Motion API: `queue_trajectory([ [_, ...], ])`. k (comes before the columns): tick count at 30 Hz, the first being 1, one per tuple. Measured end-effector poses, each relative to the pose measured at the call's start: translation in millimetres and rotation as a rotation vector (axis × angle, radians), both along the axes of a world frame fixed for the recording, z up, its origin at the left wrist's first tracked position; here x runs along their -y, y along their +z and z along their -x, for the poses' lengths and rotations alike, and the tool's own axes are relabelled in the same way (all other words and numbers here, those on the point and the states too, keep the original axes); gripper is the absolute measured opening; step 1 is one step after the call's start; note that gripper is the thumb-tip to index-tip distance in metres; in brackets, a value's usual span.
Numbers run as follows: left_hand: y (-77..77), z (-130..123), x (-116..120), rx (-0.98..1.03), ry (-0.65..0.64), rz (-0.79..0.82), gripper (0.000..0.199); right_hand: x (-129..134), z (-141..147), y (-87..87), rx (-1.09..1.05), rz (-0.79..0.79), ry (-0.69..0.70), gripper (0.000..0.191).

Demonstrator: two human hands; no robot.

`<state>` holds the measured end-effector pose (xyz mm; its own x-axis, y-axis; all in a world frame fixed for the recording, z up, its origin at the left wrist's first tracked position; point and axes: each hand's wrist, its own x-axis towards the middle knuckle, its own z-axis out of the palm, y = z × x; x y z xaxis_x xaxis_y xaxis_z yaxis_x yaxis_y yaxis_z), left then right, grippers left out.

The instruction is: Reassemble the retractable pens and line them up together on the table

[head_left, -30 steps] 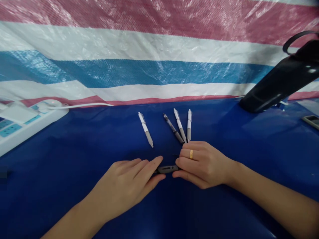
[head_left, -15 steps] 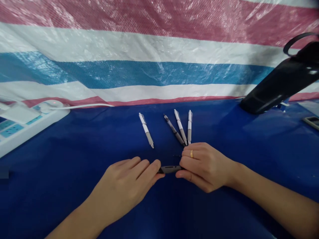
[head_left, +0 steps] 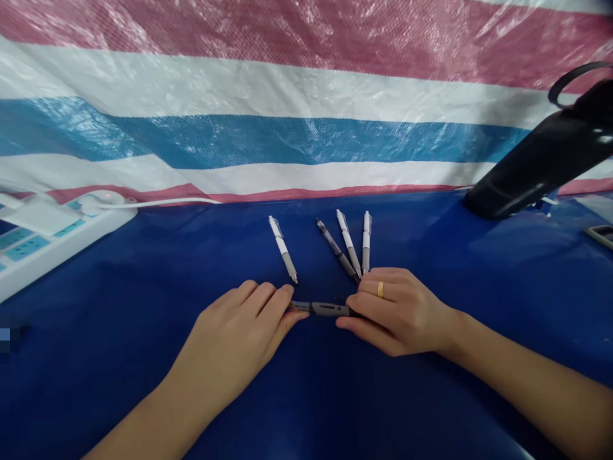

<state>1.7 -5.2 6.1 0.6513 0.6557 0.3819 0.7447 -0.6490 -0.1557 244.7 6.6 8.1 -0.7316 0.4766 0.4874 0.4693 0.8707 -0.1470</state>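
Observation:
A pen (head_left: 328, 309) with a grey grip and a partly clear barrel lies level between my two hands, just above the blue table. My left hand (head_left: 251, 326) pinches its left end between thumb and fingers. The other end is in the closed fingers of my right hand (head_left: 397, 312), which wears a gold ring; both ends of the pen are hidden. Beyond the right hand, a dark clear-barrelled pen (head_left: 336, 249) and two white-and-grey pens (head_left: 348, 241) fan out. Apart from them, another white-and-grey pen (head_left: 283, 249) rests further left.
A white power strip (head_left: 71, 239) with a plugged-in cable is at the left. At the back right, a black bottle (head_left: 536, 163) with a loop handle stands on the blue table (head_left: 143, 306). Part of a phone-like object (head_left: 601, 235) shows at the right edge. A striped plastic sheet (head_left: 306, 140) hangs behind.
Both hands have risen slightly away from me with the pen. The left hand has shifted left along it, so more of its barrel shows.

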Motion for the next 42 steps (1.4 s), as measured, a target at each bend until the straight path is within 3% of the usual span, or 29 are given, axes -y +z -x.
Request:
queue_trajectory([
  [26,-6.1,1.3,5.6,0.019,-0.036,-0.003,0.029,-1.6,-0.1,0.8,-0.007,0.0,-0.006,0.027],
  [42,-8.6,2.6,8.8,-0.103,-0.074,0.036,0.026,0.7,0.0,3.8,0.019,0.015,0.0,0.03],
])
